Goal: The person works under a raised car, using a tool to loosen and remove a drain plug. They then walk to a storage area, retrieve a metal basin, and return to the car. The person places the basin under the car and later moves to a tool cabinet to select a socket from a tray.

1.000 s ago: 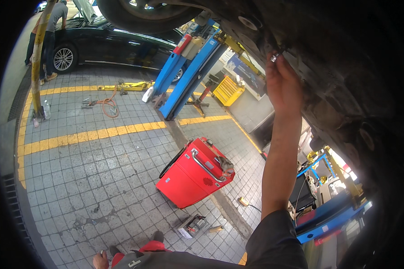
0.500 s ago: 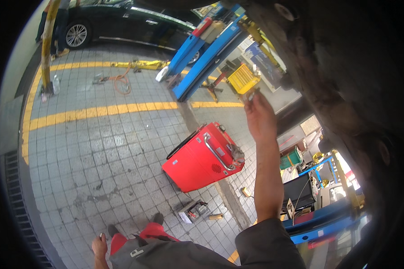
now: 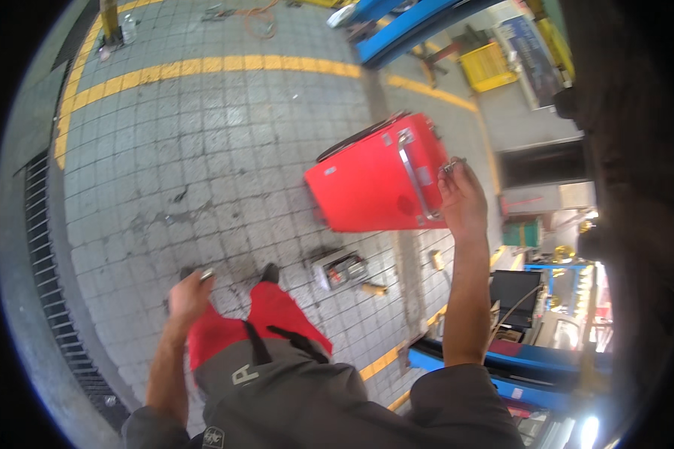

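Note:
My right hand (image 3: 464,200) is raised at the right, its fingers pinched on a small dark metal part (image 3: 451,166) that looks like a bolt. Behind that hand stands a red wheeled machine (image 3: 374,176) with a chrome handle. Lower on the left, my left hand (image 3: 189,295) is closed around a short silvery metal piece (image 3: 207,275), only its end showing past the thumb. Most of that piece is hidden in the fist, so its kind is unclear.
A tray of tools (image 3: 341,269) lies on the tiled floor, a small yellowish block (image 3: 374,289) beside it. Blue lift posts (image 3: 404,34) rise at the back. A yellow crate (image 3: 488,67) stands beyond. A dark overhead mass (image 3: 629,224) fills the right side.
The view has tilted down toward my body. My left hand has come up in front of my legs, bringing the silvery piece into sight. My right hand still pinches its small part.

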Demonstrator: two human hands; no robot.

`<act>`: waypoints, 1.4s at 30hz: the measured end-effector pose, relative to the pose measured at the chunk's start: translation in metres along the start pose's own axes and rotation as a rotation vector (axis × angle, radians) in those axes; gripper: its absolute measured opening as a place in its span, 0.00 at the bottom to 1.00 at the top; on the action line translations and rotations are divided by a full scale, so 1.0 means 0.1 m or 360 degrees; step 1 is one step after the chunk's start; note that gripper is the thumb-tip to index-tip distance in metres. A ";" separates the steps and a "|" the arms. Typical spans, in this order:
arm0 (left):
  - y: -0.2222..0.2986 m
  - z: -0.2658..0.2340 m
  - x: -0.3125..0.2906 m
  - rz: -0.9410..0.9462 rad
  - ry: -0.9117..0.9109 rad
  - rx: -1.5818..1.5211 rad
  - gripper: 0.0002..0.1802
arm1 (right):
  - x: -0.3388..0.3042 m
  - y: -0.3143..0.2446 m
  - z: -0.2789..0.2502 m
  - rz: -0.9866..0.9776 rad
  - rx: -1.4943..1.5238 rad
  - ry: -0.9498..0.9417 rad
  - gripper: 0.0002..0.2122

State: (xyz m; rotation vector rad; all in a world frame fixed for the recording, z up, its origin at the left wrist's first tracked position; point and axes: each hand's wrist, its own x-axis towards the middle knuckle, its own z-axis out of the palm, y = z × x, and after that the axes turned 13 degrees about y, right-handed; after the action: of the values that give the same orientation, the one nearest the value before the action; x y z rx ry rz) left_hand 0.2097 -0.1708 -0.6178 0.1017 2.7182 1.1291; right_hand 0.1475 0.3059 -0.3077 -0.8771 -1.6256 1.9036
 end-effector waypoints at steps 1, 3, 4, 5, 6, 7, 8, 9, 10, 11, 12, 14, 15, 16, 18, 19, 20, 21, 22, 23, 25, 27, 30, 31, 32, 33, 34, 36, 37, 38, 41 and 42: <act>0.41 0.08 0.11 0.0241 0.0071 -0.0052 0.15 | -0.04 0.12 0.00 0.0064 -0.0057 -0.0068 0.08; 1.20 0.19 0.28 0.0722 0.0234 -0.0164 0.13 | -0.21 0.39 -0.04 0.0195 -0.0161 -0.0305 0.09; 1.56 0.24 0.37 0.0958 0.0268 -0.0176 0.15 | -0.27 0.56 -0.04 0.0237 -0.0221 -0.0350 0.10; 1.86 0.26 0.42 0.1136 0.0259 -0.0088 0.17 | -0.32 0.70 -0.06 0.0255 -0.0234 -0.0449 0.10; 2.14 0.29 0.47 0.1226 0.0252 -0.0088 0.16 | -0.36 0.80 -0.12 0.0300 -0.0366 -0.0506 0.10; 2.37 0.32 0.50 0.1324 0.0259 -0.0051 0.15 | -0.39 0.87 -0.18 0.0298 -0.0399 -0.0671 0.11; 2.57 0.36 0.52 0.1389 0.0239 -0.0007 0.15 | -0.40 0.92 -0.26 0.0360 -0.0418 -0.0642 0.10; 2.73 0.42 0.54 0.1430 0.0197 0.0040 0.15 | -0.40 0.96 -0.34 0.0398 -0.0382 -0.0674 0.10; 2.86 0.47 0.55 0.1508 0.0198 0.0112 0.15 | -0.40 0.98 -0.41 0.0397 -0.0286 -0.0747 0.10; 2.97 0.52 0.55 0.1550 0.0199 0.0140 0.15 | -0.38 0.99 -0.49 0.0470 -0.0309 -0.0748 0.10; 3.07 0.58 0.56 0.1585 0.0184 0.0156 0.15 | -0.37 1.01 -0.57 0.0502 -0.0273 -0.0784 0.10; 3.23 0.68 0.56 0.1663 0.0139 0.0235 0.15 | -0.33 1.03 -0.72 0.0564 -0.0208 -0.0772 0.10; 3.31 0.72 0.55 0.1689 0.0111 0.0287 0.15 | -0.30 1.05 -0.80 0.0421 -0.0251 -0.0807 0.10; 3.38 0.77 0.55 0.1721 0.0089 0.0332 0.15 | -0.26 1.05 -0.89 0.0314 -0.0348 -0.0823 0.10; 3.52 0.86 0.58 0.1790 0.0061 0.0378 0.16 | -0.18 1.07 -1.06 0.0232 -0.0436 -0.0835 0.08; 3.59 0.91 0.60 0.1822 0.0064 0.0402 0.16 | -0.15 1.07 -1.13 0.0163 -0.0520 -0.0826 0.08; 3.65 0.94 0.63 0.1843 0.0045 0.0418 0.16 | -0.13 1.07 -1.20 0.0087 -0.0543 -0.0817 0.08; 3.72 0.99 0.66 0.1865 0.0031 0.0430 0.16 | -0.10 1.06 -1.26 0.0009 -0.0479 -0.0823 0.08; 3.79 1.03 0.68 0.1882 0.0018 0.0400 0.17 | -0.08 1.05 -1.31 -0.0011 -0.0396 -0.0800 0.09; 3.86 1.09 0.71 0.1909 0.0042 0.0387 0.17 | -0.04 1.04 -1.36 0.0004 -0.0430 -0.0718 0.09; 4.04 1.18 0.80 0.1958 0.0089 0.0359 0.17 | 0.02 1.04 -1.41 0.0074 -0.0278 -0.0587 0.11; 4.26 1.28 0.94 0.1918 0.0057 0.0363 0.18 | 0.16 1.04 -1.44 -0.0019 -0.0190 -0.0432 0.10; 4.66 1.39 1.25 0.1890 0.0071 0.0262 0.21 | 0.46 1.02 -1.47 -0.0099 -0.0078 -0.0114 0.08; 4.77 1.44 1.31 0.1851 0.0134 0.0234 0.24 | 0.58 1.01 -1.48 -0.0281 -0.0174 -0.0034 0.08; 4.85 1.44 1.37 0.1847 0.0259 0.0260 0.23 | 0.73 0.98 -1.49 -0.0403 -0.0269 0.0052 0.08; 4.89 1.43 1.41 0.1842 0.0386 0.0284 0.23 | 0.88 0.94 -1.51 -0.0578 -0.0297 0.0112 0.08; 4.88 1.43 1.41 0.1754 0.0361 0.0250 0.22 | 1.05 0.91 -1.50 -0.0609 -0.0422 0.0227 0.08; 4.72 1.40 1.35 0.1572 0.0348 0.0193 0.22 | 1.41 0.85 -1.45 -0.0874 -0.0477 0.0356 0.07; 4.56 1.39 1.30 0.1542 0.0253 0.0247 0.21 | 1.63 0.83 -1.39 -0.0844 -0.0611 0.0468 0.07; 4.37 1.39 1.23 0.1515 0.0197 0.0301 0.20 | 1.84 0.84 -1.34 -0.0866 -0.0689 0.0533 0.07; 3.57 1.34 0.96 0.1370 0.0004 0.0426 0.18 | 2.39 0.93 -1.25 -0.1196 -0.0726 0.0683 0.08; 3.27 1.29 0.85 0.1271 -0.0057 0.0482 0.17 | 2.50 1.00 -1.23 -0.1172 -0.0829 0.0688 0.08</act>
State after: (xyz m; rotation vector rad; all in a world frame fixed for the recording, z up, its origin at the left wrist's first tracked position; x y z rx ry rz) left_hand 0.1498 0.1616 -0.4889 1.3225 2.8414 0.8087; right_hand 0.0729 0.5512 -0.4562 -0.6682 -1.8339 0.7510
